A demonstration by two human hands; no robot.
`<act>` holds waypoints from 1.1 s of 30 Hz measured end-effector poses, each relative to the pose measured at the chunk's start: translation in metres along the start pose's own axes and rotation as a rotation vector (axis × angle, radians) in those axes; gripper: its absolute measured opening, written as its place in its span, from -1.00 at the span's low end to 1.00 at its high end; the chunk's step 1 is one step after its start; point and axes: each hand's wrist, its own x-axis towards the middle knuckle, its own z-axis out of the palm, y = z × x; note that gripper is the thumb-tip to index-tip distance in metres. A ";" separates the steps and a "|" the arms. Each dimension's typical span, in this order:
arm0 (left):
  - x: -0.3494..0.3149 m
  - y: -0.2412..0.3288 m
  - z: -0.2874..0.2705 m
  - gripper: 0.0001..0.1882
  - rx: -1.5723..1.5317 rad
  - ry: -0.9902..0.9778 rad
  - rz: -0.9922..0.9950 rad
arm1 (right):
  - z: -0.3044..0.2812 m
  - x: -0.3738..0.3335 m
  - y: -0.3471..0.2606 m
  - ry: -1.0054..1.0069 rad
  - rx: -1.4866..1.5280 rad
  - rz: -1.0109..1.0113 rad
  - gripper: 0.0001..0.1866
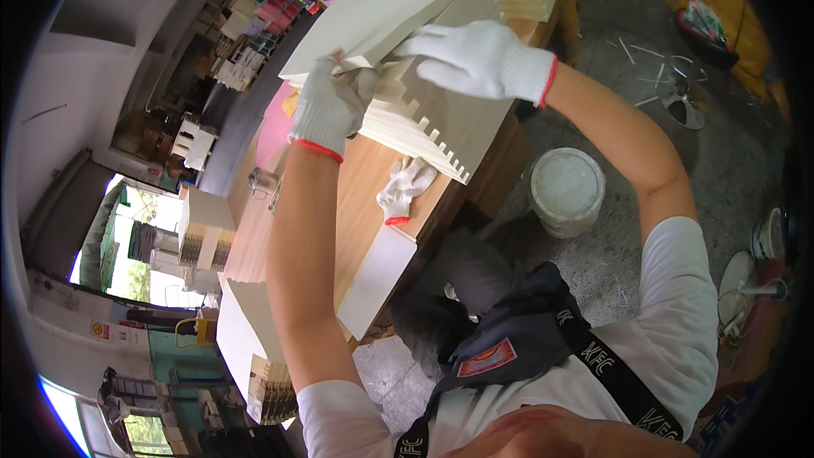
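A stack of white notched boards lies on the wooden bench, with a thick white panel sitting aslant on top. My left hand, in a white knit glove with a red cuff, is closed at the panel's near left corner, its fingertips partly hidden. My right hand, gloved alike, reaches in from the right. Its fingers are stretched out against the panel's lower edge, just above the notched boards. A loose white glove rests on the bench in front of the stack.
The wooden bench also carries a flat white board near its front edge. More notched stacks stand at lower left and at the top. On the floor to the right are a lidded white bucket and scattered white strips.
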 end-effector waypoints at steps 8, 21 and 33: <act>0.019 -0.013 0.006 -0.69 0.089 0.063 0.256 | -0.053 -0.024 0.176 0.192 0.046 0.621 -0.51; -0.086 0.037 -0.213 -0.60 0.323 0.141 0.323 | 0.033 -0.061 -0.082 -0.368 1.587 0.733 -0.39; -0.226 -0.121 -0.357 -0.44 0.262 0.665 0.285 | 0.265 0.013 -0.136 -0.801 1.041 0.673 -0.39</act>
